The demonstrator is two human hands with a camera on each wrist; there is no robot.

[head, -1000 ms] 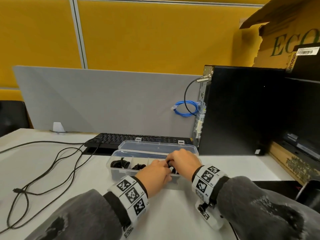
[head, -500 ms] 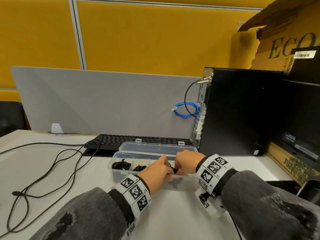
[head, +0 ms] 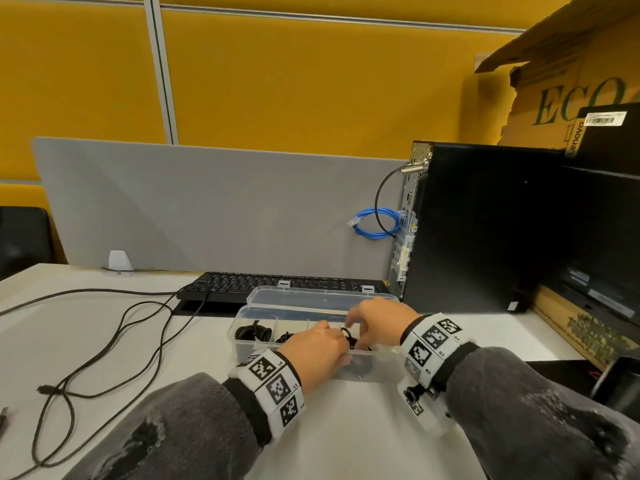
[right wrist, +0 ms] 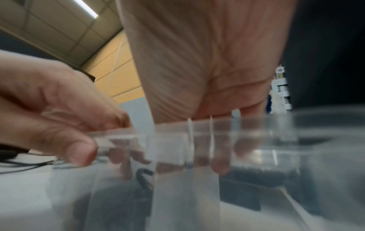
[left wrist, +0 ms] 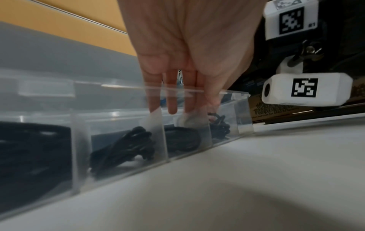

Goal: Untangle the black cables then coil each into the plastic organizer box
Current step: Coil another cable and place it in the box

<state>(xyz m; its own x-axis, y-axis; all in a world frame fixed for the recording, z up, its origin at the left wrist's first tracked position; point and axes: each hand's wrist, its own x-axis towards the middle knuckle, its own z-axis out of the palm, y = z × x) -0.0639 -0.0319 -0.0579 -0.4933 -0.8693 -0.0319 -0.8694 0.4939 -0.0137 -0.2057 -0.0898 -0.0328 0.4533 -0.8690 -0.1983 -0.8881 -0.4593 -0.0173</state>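
Note:
The clear plastic organizer box (head: 236, 336) lies open on the white table, with coiled black cables (head: 252, 332) in its left compartments. Both hands reach into a right compartment. My left hand (head: 332, 344) pinches a small black cable coil (head: 347, 336) with thumb and fingers. My right hand (head: 363, 327) is over the same coil with its index finger raised. The left wrist view shows my left hand (left wrist: 177, 101) pointing down into the box (left wrist: 245, 112), the thumb on the coil (left wrist: 219, 125). Through the blurred box wall (right wrist: 177, 195), my right hand (right wrist: 197, 164) has straight fingers pointing down.
Loose black cables (head: 104, 341) sprawl over the table's left side. A black keyboard (head: 284, 284) lies behind the box's raised lid (head: 322, 296). A black PC tower (head: 485, 230) stands at right, with a blue cable (head: 375, 223) and a cardboard box (head: 571, 81).
Both hands have stayed at the right compartment. My right hand has eased its pinch and lifted its index finger, so a black loop now shows between the hands.

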